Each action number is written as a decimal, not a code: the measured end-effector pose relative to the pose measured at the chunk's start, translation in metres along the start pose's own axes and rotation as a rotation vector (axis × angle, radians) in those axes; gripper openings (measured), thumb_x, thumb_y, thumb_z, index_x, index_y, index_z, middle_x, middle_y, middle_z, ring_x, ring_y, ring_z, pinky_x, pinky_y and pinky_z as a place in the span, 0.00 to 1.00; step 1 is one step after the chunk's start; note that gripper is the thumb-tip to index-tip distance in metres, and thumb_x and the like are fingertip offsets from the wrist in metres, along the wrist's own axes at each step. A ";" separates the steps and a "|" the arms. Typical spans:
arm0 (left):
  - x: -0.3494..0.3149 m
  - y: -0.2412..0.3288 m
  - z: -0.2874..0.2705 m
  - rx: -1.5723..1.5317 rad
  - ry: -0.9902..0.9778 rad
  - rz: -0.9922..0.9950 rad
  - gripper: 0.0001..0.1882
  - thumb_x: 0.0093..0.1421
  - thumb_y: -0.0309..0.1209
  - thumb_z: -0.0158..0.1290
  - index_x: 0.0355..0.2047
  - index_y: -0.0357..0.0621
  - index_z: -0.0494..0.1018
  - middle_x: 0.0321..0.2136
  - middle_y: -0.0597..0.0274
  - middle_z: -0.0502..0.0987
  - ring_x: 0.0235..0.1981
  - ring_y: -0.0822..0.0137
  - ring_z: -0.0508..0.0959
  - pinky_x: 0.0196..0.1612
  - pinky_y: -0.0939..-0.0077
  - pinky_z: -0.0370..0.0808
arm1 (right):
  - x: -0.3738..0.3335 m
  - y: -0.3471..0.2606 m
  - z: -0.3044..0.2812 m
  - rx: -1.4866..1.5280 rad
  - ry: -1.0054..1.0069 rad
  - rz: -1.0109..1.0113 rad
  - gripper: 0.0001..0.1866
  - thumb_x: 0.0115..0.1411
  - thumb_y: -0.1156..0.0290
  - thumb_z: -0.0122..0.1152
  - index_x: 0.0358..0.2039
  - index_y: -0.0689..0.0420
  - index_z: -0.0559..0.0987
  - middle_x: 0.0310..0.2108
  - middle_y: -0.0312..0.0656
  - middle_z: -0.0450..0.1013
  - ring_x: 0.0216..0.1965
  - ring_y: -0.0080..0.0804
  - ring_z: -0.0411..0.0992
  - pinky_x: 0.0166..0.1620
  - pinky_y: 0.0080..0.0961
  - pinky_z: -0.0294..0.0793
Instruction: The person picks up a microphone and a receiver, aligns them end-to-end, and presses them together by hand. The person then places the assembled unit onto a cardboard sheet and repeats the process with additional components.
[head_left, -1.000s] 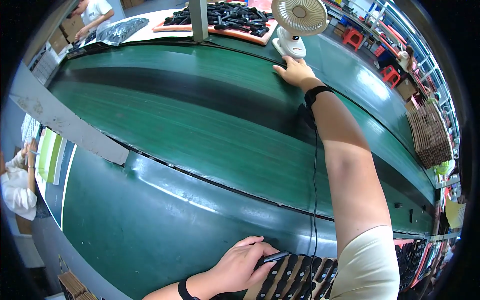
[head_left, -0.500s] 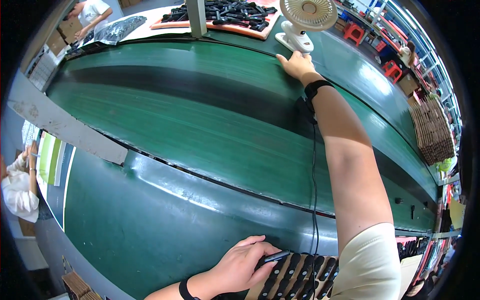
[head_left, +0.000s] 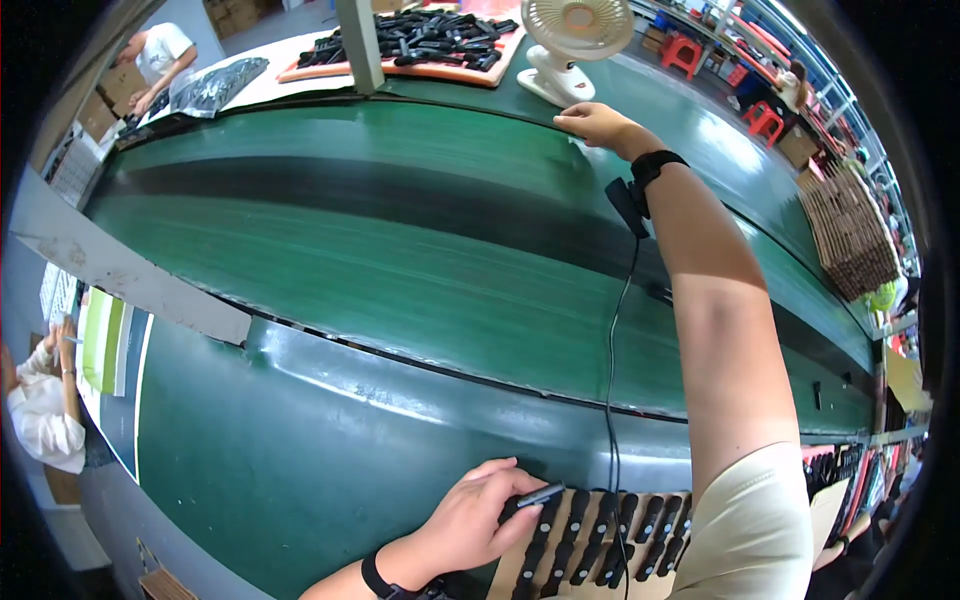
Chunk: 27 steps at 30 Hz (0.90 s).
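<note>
My left hand (head_left: 468,525) is closed around a slim black handle-shaped piece (head_left: 541,494), its end sticking out past the fingertips. Beside it lies a brown cardboard tray (head_left: 508,572) with rows of similar black pieces (head_left: 603,520), each marked with a pale round dot. My right arm stretches across the green belt (head_left: 420,290). At its far edge my right hand (head_left: 603,128) is just short of the white fan's base (head_left: 557,82). Its fingers extend leftward and I see nothing in them. A black device (head_left: 628,207) with a cable hangs by the right wristband.
An orange-rimmed tray heaped with black pieces (head_left: 425,40) is behind a metal post (head_left: 360,45). Stacked cardboard (head_left: 850,230) stands far right. A few dark pieces (head_left: 817,395) lie on the belt. A person (head_left: 165,55) is far left, another (head_left: 45,420) nearer left.
My right hand has come away from the fan's base, and a dark piece now shows on the belt beside my right forearm. The left hand keeps its hold. The whole view has shifted slightly.
</note>
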<state>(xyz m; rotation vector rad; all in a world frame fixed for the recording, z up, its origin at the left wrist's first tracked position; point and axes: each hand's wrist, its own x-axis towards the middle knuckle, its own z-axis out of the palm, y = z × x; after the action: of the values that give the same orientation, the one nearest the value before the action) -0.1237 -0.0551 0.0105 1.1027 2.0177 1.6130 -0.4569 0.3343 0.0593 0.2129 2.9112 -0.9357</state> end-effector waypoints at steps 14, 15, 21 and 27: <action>-0.009 -0.012 0.009 -0.220 0.041 -0.158 0.10 0.65 0.22 0.50 0.43 0.36 0.62 0.42 0.51 0.80 0.45 0.65 0.80 0.47 0.75 0.75 | -0.264 0.054 -0.064 -0.226 0.025 -0.074 0.20 0.63 0.59 0.60 0.48 0.60 0.77 0.41 0.45 0.78 0.42 0.32 0.75 0.47 0.29 0.74; -0.007 -0.012 0.009 -0.217 0.030 -0.156 0.10 0.65 0.22 0.50 0.43 0.36 0.62 0.42 0.51 0.80 0.45 0.65 0.80 0.47 0.75 0.75 | -0.278 0.056 -0.056 -0.207 0.001 -0.037 0.21 0.62 0.59 0.60 0.49 0.60 0.77 0.44 0.47 0.77 0.45 0.35 0.75 0.49 0.30 0.73; 0.003 -0.015 0.017 -0.308 0.029 -0.145 0.09 0.66 0.21 0.48 0.43 0.37 0.61 0.42 0.51 0.80 0.47 0.66 0.79 0.50 0.74 0.74 | -0.275 0.082 0.015 -0.438 0.006 -0.231 0.31 0.59 0.52 0.60 0.58 0.57 0.71 0.56 0.54 0.69 0.60 0.48 0.65 0.61 0.37 0.65; -0.006 -0.015 0.009 -0.297 0.034 -0.156 0.08 0.65 0.20 0.47 0.43 0.38 0.61 0.43 0.49 0.79 0.46 0.65 0.79 0.52 0.73 0.73 | -0.253 0.031 0.044 -0.470 0.202 -0.033 0.26 0.56 0.54 0.63 0.50 0.57 0.75 0.52 0.52 0.73 0.54 0.49 0.70 0.56 0.41 0.69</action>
<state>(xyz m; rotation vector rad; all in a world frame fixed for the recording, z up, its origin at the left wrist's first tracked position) -0.1193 -0.0540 -0.0073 0.7958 1.7605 1.7863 -0.2010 0.3061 0.0345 0.2367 3.2194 -0.2214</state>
